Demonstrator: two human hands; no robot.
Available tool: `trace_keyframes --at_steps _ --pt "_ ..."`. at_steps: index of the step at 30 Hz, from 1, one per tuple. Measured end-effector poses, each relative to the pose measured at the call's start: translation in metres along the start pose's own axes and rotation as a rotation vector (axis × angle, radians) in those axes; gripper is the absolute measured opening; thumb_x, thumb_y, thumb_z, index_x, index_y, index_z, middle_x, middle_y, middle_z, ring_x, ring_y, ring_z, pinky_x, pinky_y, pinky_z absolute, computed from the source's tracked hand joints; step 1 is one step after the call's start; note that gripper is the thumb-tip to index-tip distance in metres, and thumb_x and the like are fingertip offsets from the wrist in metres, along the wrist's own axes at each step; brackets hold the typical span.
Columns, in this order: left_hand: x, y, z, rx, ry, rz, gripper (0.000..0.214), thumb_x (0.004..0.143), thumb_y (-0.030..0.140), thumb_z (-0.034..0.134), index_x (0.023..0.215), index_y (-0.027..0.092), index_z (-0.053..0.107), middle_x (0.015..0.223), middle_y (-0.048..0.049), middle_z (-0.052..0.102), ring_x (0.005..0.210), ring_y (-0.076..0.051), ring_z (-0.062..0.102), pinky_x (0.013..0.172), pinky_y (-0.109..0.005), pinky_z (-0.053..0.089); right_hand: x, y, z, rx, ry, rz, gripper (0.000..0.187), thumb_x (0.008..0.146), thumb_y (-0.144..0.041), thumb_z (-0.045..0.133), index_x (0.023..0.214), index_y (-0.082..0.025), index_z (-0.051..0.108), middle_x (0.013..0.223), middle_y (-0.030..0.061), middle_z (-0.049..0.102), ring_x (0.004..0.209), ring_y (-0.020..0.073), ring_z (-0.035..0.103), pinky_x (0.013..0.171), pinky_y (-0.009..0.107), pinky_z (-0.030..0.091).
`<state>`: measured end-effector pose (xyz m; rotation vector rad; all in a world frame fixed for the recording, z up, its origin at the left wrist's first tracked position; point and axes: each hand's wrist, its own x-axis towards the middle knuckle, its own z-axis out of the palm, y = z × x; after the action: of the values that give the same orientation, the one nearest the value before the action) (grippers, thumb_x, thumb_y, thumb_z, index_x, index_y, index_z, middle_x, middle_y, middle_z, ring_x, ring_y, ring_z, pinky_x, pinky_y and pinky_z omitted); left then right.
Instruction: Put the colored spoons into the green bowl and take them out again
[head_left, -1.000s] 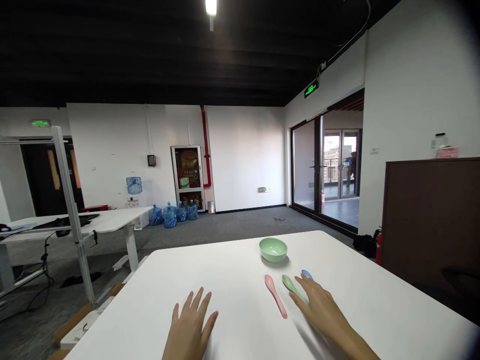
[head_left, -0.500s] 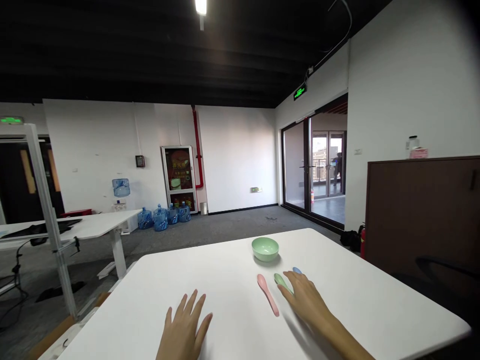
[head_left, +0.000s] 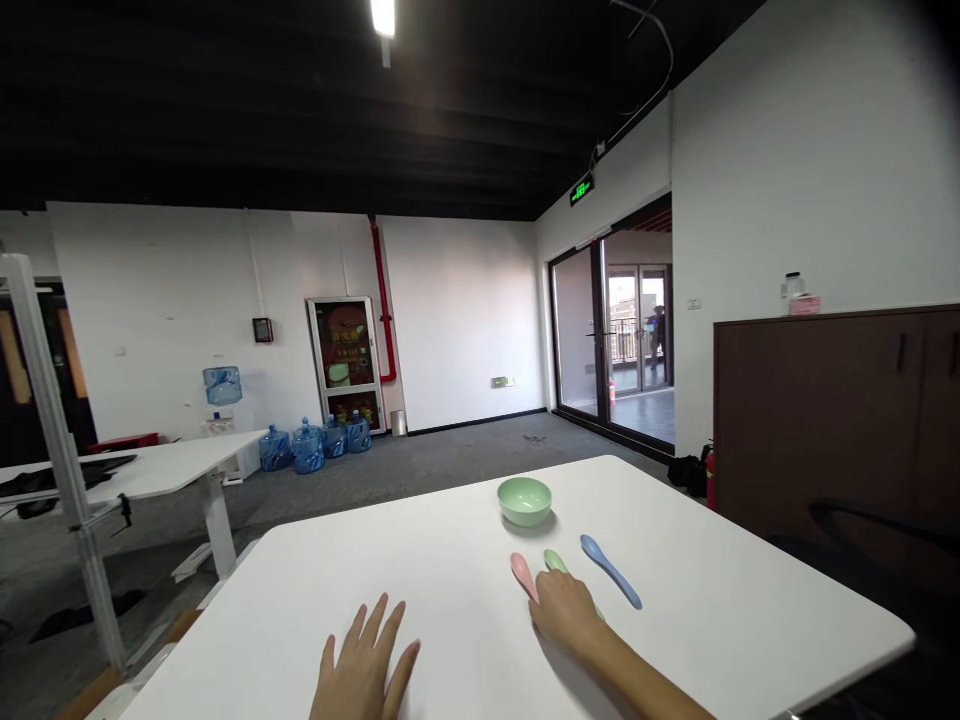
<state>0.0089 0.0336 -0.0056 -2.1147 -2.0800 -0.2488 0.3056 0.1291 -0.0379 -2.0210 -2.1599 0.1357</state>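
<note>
My right hand (head_left: 566,610) rests on the white table (head_left: 465,560) with its fingers curled down over the handle of a green spoon (head_left: 555,560). It also covers part of the pink spoon (head_left: 521,573) next to it. A blue spoon (head_left: 611,571) lies uncovered just to the right of that hand. A pale green bowl (head_left: 524,500) stands a little beyond the spoons. My left hand (head_left: 361,668) lies flat on the table near the front edge, fingers spread, holding nothing.
A dark wooden cabinet (head_left: 832,420) stands to the right of the table. Another white desk (head_left: 142,470) with a metal frame is at the left. Blue water jugs (head_left: 307,445) line the far wall, and glass doors (head_left: 615,335) open at the right.
My right hand has slid left off the blue spoon, which now lies fully in view, and has curled over the green and pink spoons. The view has turned to the right.
</note>
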Motion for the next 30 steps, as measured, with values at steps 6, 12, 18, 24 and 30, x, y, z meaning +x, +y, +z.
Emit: trace_keyframes --at_steps 6,12,18,24,30 --pt "-0.001 -0.009 0.012 -0.033 0.051 0.016 0.055 0.102 0.042 0.036 0.153 0.029 0.052 0.164 -0.0069 0.049 0.153 -0.035 0.041 0.119 -0.063 0.040 0.005 0.000 -0.011 0.044 0.064 -0.001 0.033 0.095 -0.018 0.043 0.097 -0.013 0.076 0.105 0.0181 0.077 0.094 0.0282 0.073 0.073 0.033 0.044" --pt "-0.002 -0.011 0.010 -0.049 0.061 0.001 0.054 0.101 0.041 0.039 0.151 0.030 0.054 0.162 -0.0079 0.051 0.152 -0.035 0.043 0.119 -0.064 0.040 0.055 0.011 -0.056 0.043 0.192 0.046 0.033 0.102 -0.033 0.045 0.095 -0.018 0.074 0.102 0.0146 0.077 0.094 0.0270 0.072 0.074 0.030 0.041" --pt "-0.001 -0.011 0.005 -0.043 0.038 -0.007 0.054 0.101 0.040 0.037 0.152 0.030 0.053 0.164 -0.0062 0.049 0.153 -0.034 0.042 0.120 -0.063 0.040 0.113 0.024 -0.074 0.053 0.189 0.154 0.038 0.104 -0.041 0.046 0.102 -0.016 0.074 0.110 0.0180 0.077 0.102 0.0290 0.073 0.077 0.032 0.046" --pt "0.003 -0.016 0.010 -0.074 0.036 -0.010 0.055 0.101 0.043 0.038 0.153 0.031 0.052 0.164 -0.0059 0.049 0.153 -0.034 0.042 0.120 -0.063 0.039 0.141 0.026 -0.061 0.098 0.146 0.228 0.048 0.096 -0.051 0.061 0.120 -0.010 0.071 0.123 0.0228 0.074 0.113 0.0325 0.072 0.081 0.035 0.050" --pt "0.002 -0.022 0.017 -0.098 0.036 -0.015 0.055 0.101 0.043 0.038 0.153 0.032 0.051 0.164 -0.0056 0.049 0.154 -0.035 0.041 0.121 -0.065 0.038 0.152 0.025 -0.052 0.133 0.103 0.283 0.056 0.083 -0.048 0.077 0.126 -0.012 0.071 0.126 0.0225 0.073 0.116 0.0309 0.071 0.085 0.033 0.050"
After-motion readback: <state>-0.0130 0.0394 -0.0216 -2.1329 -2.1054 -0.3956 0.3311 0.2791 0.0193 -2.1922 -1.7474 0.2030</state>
